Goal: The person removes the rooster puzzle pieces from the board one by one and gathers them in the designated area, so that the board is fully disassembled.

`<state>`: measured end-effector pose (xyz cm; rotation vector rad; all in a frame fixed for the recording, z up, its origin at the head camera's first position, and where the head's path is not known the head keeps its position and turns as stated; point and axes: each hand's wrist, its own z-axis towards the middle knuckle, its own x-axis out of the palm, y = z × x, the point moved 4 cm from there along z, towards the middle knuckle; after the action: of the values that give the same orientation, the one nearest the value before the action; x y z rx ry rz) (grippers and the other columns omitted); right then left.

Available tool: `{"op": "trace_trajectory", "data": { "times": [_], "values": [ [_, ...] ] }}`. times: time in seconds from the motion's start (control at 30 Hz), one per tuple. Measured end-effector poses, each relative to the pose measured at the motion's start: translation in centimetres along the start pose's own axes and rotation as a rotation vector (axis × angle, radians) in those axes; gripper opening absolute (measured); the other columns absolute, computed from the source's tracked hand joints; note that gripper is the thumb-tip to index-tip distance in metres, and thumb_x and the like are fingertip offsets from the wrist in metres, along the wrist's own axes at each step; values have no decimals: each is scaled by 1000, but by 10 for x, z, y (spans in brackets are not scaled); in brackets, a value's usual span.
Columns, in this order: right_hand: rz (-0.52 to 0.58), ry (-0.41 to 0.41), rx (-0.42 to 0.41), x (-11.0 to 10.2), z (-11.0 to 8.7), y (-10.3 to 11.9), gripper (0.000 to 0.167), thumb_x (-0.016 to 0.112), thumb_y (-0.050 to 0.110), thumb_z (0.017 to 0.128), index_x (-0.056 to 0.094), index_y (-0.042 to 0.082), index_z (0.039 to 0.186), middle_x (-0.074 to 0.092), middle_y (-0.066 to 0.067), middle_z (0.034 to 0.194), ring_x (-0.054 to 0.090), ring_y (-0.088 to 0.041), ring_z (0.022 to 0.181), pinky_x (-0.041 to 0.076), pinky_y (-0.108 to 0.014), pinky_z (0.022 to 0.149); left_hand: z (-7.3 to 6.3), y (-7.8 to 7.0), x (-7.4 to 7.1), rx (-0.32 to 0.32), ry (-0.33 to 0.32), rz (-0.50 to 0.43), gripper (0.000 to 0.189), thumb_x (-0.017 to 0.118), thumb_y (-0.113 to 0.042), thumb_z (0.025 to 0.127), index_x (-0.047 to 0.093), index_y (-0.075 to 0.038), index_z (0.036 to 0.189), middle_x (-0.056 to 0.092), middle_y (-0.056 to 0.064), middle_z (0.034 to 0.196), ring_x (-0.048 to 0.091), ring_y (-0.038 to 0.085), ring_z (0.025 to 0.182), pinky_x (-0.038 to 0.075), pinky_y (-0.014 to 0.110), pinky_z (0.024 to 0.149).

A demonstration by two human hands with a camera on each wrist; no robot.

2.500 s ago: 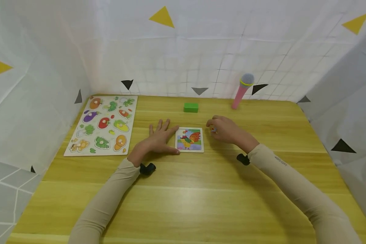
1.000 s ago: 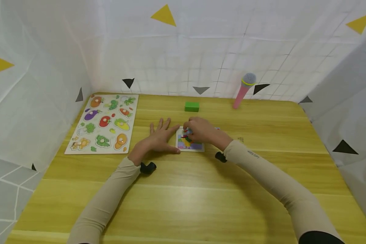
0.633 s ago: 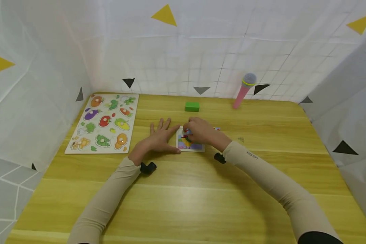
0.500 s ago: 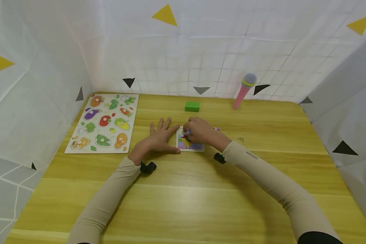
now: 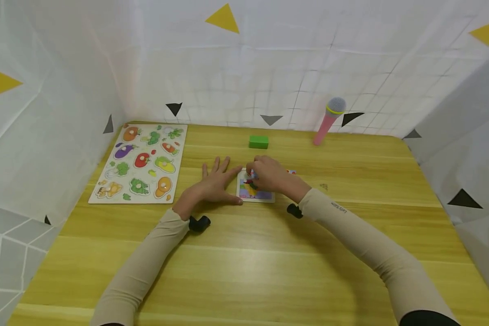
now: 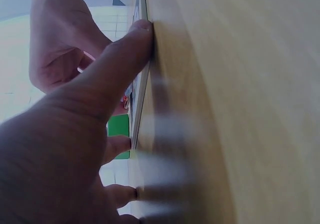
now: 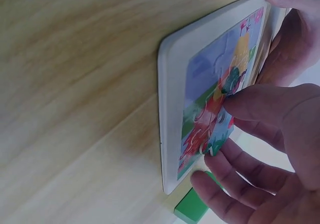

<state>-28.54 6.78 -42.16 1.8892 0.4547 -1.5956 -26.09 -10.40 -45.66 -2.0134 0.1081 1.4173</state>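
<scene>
A small rooster jigsaw puzzle (image 5: 254, 195) in a white frame lies at the middle of the table. My left hand (image 5: 213, 186) is spread flat beside it, thumb and index fingertips at the frame's left edge. Over the picture's upper part, my right hand (image 5: 269, 174) pinches a puzzle piece (image 7: 218, 140) with teal and green on it between thumb and fingers. From the head view that piece is mostly covered by the hand. Another small colourful piece (image 5: 292, 171) shows just past the right wrist, partly hidden by it.
Behind the puzzle sits a green block (image 5: 258, 142). A pink toy microphone (image 5: 327, 121) is near the back edge, to the right. At the left lies a vegetable peg-puzzle board (image 5: 137, 164). White sheeting (image 5: 212, 72) closes off the back and sides.
My right hand has come left from beside the puzzle onto its picture and stays there. A small piece now lies on the table to the right. My left hand has held still.
</scene>
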Motion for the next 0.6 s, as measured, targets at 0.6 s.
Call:
{"op": "trace_trajectory", "data": {
  "times": [0.6],
  "values": [
    [-28, -80, -35, -1, -4, 2, 21, 76, 10, 86, 71, 7, 107, 60, -7, 94, 53, -19, 69, 50, -33, 62, -1, -2, -1, -8, 3, -4, 106, 73, -65, 80, 20, -24, 162, -9, 20, 165, -19, 44, 147, -16, 71, 106]
  ]
}}
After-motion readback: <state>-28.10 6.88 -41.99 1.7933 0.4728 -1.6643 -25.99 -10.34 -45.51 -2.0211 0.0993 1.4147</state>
